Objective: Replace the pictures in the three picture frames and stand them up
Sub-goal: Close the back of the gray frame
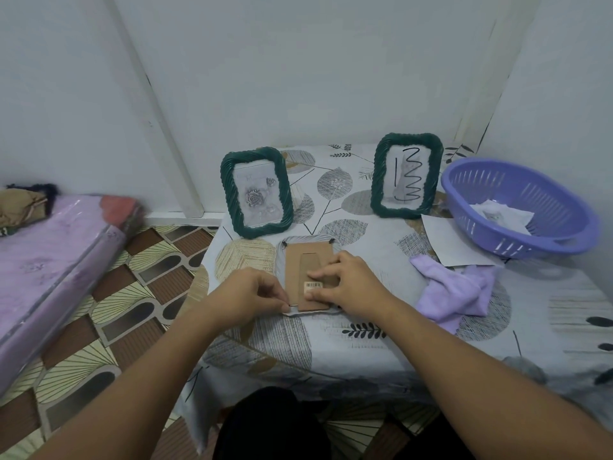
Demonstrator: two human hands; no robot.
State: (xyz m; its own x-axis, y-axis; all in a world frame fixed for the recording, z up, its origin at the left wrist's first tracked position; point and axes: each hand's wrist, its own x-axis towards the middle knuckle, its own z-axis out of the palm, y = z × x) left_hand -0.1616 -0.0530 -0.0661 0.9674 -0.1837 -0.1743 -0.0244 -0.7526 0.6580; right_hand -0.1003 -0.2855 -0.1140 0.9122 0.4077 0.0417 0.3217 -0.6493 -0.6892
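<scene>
Two green rope-edged picture frames stand beyond my fingers; the third, a face-down grey frame with cardboard backing, remains: left fingers pinch its clip, right fingers press flat.

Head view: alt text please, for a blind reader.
Both hands work on a face-down picture frame on a patterned table: left hand pinches a corner tab, right hand presses the backing. Behind, two green frames stand upright.

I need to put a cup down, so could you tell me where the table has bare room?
Free: the middle strip between the two standing frames, and the near right corner below the purple cloth. Crowded: around the face-down frame under both hands, and by the basket and paper.
</scene>
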